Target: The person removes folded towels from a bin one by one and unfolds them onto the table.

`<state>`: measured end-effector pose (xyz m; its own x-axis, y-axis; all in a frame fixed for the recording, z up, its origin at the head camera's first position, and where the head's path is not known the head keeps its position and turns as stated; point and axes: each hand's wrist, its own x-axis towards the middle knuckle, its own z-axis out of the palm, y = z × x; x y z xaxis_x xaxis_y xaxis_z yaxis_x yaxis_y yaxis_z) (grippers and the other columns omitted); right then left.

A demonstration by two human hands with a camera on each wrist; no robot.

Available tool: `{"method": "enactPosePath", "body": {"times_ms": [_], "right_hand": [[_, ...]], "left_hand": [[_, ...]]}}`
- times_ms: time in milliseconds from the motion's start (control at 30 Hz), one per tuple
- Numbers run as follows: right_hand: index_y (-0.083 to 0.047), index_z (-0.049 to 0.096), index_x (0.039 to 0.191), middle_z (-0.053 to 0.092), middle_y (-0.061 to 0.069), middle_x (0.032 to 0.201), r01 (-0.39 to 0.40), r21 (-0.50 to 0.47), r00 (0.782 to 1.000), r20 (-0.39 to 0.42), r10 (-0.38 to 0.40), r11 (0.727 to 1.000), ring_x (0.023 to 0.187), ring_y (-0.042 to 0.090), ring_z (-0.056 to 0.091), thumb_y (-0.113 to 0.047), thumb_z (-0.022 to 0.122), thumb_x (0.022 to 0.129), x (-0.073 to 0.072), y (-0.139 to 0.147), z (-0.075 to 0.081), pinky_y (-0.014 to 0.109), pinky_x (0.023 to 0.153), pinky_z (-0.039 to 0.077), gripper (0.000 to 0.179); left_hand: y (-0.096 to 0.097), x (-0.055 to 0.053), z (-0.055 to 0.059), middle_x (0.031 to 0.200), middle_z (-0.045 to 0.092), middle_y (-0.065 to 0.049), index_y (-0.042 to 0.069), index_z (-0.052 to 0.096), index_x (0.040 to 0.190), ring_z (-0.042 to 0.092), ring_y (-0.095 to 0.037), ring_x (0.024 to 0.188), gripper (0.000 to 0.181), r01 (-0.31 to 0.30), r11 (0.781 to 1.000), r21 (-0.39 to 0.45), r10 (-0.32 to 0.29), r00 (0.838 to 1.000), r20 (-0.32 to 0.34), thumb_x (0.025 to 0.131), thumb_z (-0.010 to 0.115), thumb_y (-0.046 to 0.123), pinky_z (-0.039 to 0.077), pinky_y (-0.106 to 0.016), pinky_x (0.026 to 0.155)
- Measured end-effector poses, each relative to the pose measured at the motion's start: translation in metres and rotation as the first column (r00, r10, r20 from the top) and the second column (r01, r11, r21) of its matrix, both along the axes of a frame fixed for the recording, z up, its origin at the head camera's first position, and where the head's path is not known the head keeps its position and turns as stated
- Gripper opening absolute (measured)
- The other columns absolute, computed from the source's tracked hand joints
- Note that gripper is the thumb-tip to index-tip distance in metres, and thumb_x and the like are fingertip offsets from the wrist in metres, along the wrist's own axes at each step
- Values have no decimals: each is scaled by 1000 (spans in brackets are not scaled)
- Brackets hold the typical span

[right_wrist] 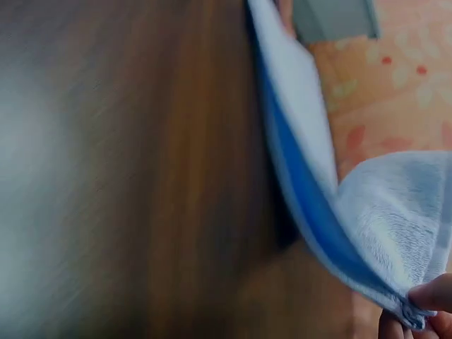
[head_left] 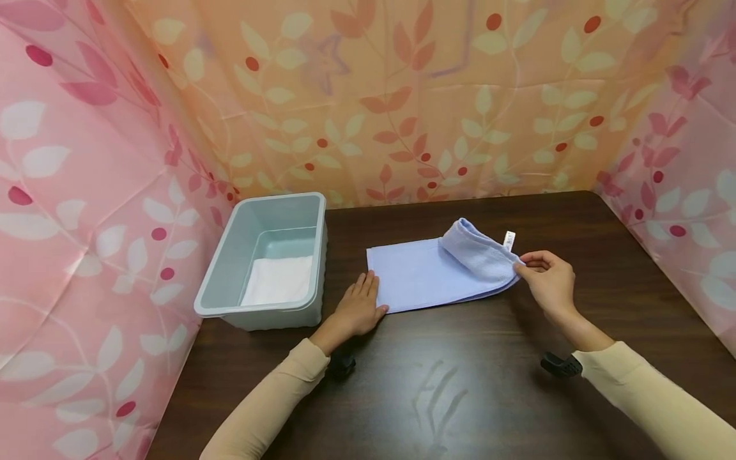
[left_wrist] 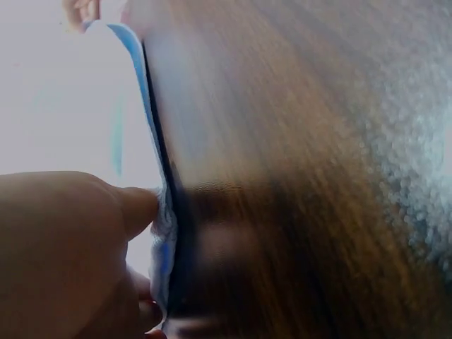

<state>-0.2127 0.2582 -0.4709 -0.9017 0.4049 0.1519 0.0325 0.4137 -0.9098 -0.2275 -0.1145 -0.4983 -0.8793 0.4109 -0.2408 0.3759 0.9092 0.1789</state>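
Observation:
A pale blue towel, folded into a strip, lies across the dark table, its far right part lifted and curling over. My right hand pinches the towel's right corner between thumb and fingers, raised a little off the table; the pinch also shows in the right wrist view, where the terry side of the towel faces up. At the towel's left end my left hand rests with fingers stretched along the edge and thumb at the near corner. A white tag sticks up from the raised edge.
Left of the towel stands a grey-green plastic bin with a folded white cloth at its bottom. The brown table runs back to an orange patterned curtain; pink curtains hang at both sides.

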Motion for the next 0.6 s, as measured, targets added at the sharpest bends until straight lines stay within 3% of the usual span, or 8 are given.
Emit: {"method": "enactPosePath", "body": {"times_ms": [167,333,467,600], "right_hand": [[3,69,101,56,-34,65,-21,95,998,65,14,995,62,-15,56,-13,78,83,10,19,-13,8,56,47,26],[8,65,104,61,-28,65,-122,99,986,131,108,988,58,-8,62,-13,77,84,15,31,-20,13,56,53,31],[8,63,106,69,-15,69,-192,129,968,188,166,973,57,-1,67,-14,77,85,19,34,-19,18,57,56,33],[7,64,102,75,7,77,-255,205,948,244,203,945,56,3,67,-16,77,84,21,35,-16,20,54,54,32]], "left_hand": [[-2,1,2,168,7,-17,1,14,158,8,-33,157,74,-4,1000,9,4,1000,-13,104,41,43,17,-47,126],[-2,1,4,168,7,-16,1,14,158,8,-33,157,74,-2,1000,8,2,1000,-20,104,42,43,18,-47,127],[-2,2,5,168,7,-16,1,14,158,7,-33,157,73,-2,1000,1,2,1000,-18,104,42,43,18,-47,127],[-3,1,4,168,8,-16,1,14,158,8,-33,157,71,-4,1000,-9,3,1000,-24,105,41,40,18,-47,126]]}}
